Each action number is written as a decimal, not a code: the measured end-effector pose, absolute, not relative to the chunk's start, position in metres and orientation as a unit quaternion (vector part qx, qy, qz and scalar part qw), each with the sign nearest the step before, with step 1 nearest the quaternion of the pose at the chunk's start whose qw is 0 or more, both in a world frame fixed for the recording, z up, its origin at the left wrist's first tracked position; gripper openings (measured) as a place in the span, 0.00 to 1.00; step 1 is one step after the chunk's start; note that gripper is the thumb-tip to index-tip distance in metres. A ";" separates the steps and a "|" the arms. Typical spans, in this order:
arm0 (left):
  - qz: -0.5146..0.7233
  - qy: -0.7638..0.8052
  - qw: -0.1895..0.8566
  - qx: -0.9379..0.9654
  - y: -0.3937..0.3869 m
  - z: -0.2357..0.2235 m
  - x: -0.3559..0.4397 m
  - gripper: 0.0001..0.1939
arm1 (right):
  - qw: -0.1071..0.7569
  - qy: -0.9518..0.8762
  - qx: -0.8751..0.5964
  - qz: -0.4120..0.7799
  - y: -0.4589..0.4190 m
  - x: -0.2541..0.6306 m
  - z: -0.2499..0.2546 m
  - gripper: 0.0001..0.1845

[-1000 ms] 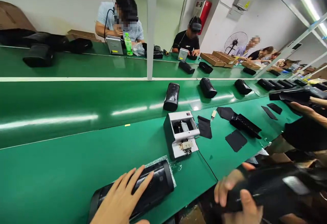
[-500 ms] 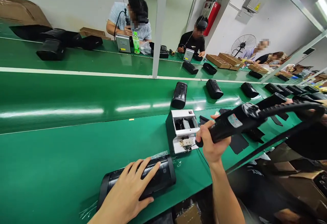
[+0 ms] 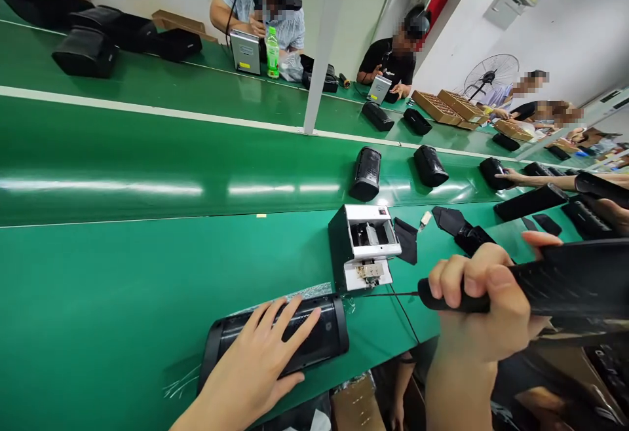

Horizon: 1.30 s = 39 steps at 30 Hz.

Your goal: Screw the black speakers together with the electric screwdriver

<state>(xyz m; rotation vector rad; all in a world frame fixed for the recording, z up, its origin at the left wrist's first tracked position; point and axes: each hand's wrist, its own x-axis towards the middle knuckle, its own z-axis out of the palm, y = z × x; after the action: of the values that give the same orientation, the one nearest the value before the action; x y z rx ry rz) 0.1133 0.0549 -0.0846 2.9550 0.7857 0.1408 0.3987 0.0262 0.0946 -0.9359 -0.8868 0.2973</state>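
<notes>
A black cylindrical speaker (image 3: 314, 342) lies on its side on the green bench, clear plastic film beneath and around it. My left hand (image 3: 268, 349) rests across its top with fingers spread, the thumb toward the near side. In my right hand (image 3: 491, 290) is a black electric screwdriver (image 3: 565, 280), gripped around its body and held level. Its thin bit points left, toward the end of the speaker; whether the tip touches anything I cannot tell. Behind the bit stands a black and white screw feeder (image 3: 351, 277) with an open top.
Speakers (image 3: 366, 172) lie along the green conveyor (image 3: 147, 162). Black flat pieces (image 3: 405, 241) sit right of the feeder. A co-worker's hand (image 3: 511, 177) touches a speaker at right. People work across the line, past a white post (image 3: 324, 51). A cardboard box (image 3: 356, 405) is below the bench edge.
My right hand has moved right and down from the feeder, turning the screwdriver level with its bit toward the speaker. My left hand stays on the speaker. A co-worker's hand has reached a conveyor speaker.
</notes>
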 end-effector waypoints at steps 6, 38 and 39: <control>0.052 0.259 0.034 0.964 0.054 -0.092 0.112 0.64 | 0.788 -0.419 -0.445 0.075 0.030 0.416 0.084 0.21; 0.020 0.276 0.078 0.958 0.047 -0.086 0.120 0.63 | 0.727 -0.482 -0.410 0.265 0.060 0.362 0.066 0.19; 0.033 0.275 0.075 0.958 0.047 -0.090 0.118 0.63 | 0.725 -0.484 -0.414 0.262 0.061 0.361 0.064 0.18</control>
<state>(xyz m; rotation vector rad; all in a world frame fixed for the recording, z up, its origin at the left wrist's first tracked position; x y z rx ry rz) 0.1181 0.0472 -0.0899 2.8747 0.8250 0.0985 0.3605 0.0614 0.0637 -0.9141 -1.0688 0.5775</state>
